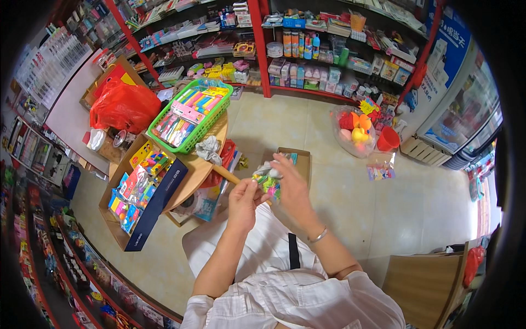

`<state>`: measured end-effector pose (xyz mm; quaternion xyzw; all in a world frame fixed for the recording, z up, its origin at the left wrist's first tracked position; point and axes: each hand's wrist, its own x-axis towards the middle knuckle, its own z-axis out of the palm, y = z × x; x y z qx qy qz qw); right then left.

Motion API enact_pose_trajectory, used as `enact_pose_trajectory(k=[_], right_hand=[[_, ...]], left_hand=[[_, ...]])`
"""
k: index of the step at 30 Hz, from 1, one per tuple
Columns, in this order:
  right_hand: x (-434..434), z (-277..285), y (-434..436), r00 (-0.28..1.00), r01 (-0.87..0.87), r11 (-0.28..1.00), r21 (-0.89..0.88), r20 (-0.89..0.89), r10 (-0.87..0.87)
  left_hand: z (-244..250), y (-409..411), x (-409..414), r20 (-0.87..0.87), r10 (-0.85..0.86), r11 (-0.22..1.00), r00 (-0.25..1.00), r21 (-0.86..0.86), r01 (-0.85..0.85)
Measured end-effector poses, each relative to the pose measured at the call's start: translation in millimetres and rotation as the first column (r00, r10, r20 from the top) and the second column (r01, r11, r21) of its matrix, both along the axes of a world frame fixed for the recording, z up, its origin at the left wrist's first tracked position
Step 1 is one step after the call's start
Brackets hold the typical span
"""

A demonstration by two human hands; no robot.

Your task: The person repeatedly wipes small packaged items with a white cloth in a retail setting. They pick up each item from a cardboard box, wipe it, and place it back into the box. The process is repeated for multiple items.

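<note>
Between my hands, above my lap, is a small clear plastic packet (271,186) with green, yellow and pink contents. My left hand (245,202) pinches its left side between thumb and fingers. My right hand (292,185) is at its right side, slightly blurred, with a crumpled grey-white cloth (265,168) at its fingers; whether it grips the cloth or the packet is unclear. Below the hands an open cardboard box (303,162) stands on the floor, partly hidden.
Left, a round wooden table (187,187) bears a green basket (193,144) of packaged goods, a crumpled cloth (208,149), a red plastic bag (123,105) and an open box (154,218) of toy packets. Shelves (263,61) stand ahead. A toy bag (349,144) and red bucket (387,139) are right.
</note>
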<state>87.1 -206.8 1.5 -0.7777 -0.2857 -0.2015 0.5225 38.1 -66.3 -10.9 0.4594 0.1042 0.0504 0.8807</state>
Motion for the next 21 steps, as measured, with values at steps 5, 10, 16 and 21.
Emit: enact_pose_trajectory(k=[5, 10, 16, 21], right_hand=[[21.6, -41.8, -34.8, 0.835, -0.093, 0.982, 0.164, -0.524, 0.166], [4.9, 16.9, -36.0, 0.943, 0.132, 0.955, 0.266, -0.332, -0.038], [-14.0, 17.1, 5.3, 0.975, -0.084, 0.964, -0.253, 0.177, 0.131], [-30.5, -10.0, -2.3, 0.93, -0.169, 0.918, -0.359, 0.249, 0.269]], left_hand=[[34.7, 6.2, 9.3, -0.085, 0.004, 0.999, 0.996, 0.044, 0.0], [13.0, 14.3, 14.2, -0.121, -0.001, 1.0, 0.993, 0.023, 0.004], [11.9, 6.7, 19.5, -0.104, -0.044, 0.998, 0.994, 0.047, 0.049], [15.3, 14.5, 25.1, -0.134, 0.096, 0.992, 0.986, -0.072, -0.106]])
